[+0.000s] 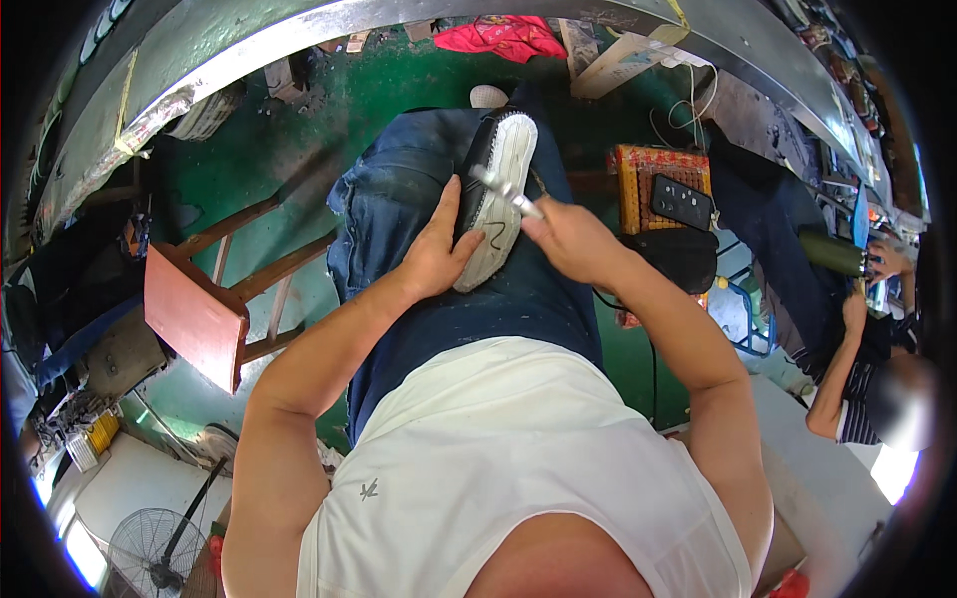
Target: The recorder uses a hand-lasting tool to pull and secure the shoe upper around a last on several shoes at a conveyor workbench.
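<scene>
Both hands work on a white-soled shoe (pixel 495 199) resting on the lap: left hand (pixel 436 254) presses its side flat, right hand (pixel 568 234) grips a metal tool (pixel 506 191). For good work, the left should hold the sole steady while the tool tip stays low on the sole.

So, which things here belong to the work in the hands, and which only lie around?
In use:
- left hand steadying the shoe
- right hand holding a metal tool

Lying about:
- wooden stool
- red cloth
- remote control
- fan
</scene>
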A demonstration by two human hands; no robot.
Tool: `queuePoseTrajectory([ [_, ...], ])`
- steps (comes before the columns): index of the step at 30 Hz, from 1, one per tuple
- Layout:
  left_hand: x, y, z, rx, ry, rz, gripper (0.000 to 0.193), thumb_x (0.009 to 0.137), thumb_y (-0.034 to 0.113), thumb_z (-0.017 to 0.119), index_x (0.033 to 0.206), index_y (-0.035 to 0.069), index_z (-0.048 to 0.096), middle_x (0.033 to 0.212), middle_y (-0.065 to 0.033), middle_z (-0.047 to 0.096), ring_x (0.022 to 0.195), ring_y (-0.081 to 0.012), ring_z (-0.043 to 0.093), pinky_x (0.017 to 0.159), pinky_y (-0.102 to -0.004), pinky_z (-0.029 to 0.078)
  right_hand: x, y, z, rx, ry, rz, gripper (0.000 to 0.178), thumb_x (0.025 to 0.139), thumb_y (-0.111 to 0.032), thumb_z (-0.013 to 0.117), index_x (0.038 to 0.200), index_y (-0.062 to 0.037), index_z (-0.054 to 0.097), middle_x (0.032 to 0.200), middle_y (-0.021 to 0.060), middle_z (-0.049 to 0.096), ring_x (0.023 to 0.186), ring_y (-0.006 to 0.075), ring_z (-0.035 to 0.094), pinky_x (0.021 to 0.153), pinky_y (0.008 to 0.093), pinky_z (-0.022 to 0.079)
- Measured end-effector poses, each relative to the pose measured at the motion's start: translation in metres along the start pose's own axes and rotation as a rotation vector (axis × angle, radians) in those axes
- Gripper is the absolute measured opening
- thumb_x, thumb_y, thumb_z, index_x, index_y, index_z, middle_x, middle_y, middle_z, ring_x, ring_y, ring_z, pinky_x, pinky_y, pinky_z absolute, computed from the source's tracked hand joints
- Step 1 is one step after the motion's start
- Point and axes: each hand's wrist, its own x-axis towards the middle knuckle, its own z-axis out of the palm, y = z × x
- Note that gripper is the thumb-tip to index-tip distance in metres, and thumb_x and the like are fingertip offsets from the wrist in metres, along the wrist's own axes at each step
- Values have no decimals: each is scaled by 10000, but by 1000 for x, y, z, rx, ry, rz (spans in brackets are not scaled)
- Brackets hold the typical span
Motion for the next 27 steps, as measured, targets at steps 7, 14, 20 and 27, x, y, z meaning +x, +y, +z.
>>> queuePoseTrajectory([
  [7,6,-12,0,67,-1,73,835,992,201,623,1597,-25,94,1640,-280,191,1536,-333,211,1234,-345,206,-12,-5,14,-124,50,-69,480,1044,-404,470,987,46,625,902,270,687,896,463,654,805,537,501],
  [14,37,24,-8,-186,-39,-257,919,947,282,718,1601,-10,141,1580,-264,341,1456,-306,373,1183,-346,306,-36,12,0,-146,-124,227,474,1010,-461,517,942,-14,659,904,248,694,863,445,665,793,523,512],
  [20,49,-3,-25,-439,20,-265,868,931,388,716,1552,-51,298,1429,-248,550,1282,-265,574,1074,-321,438,-72,11,12,-506,-96,0,436,956,-439,614,1059,-22,690,1029,210,703,985,378,674,796,480,541],
  [27,23,33,-47,-402,73,397,1146,836,113,815,1613,31,-24,1593,-193,332,1458,-285,358,1198,-400,273,-11,-32,-14,780,79,173,684,1064,-582,304,1588,-142,298,1463,90,518,1223,201,586,794,320,537],
])
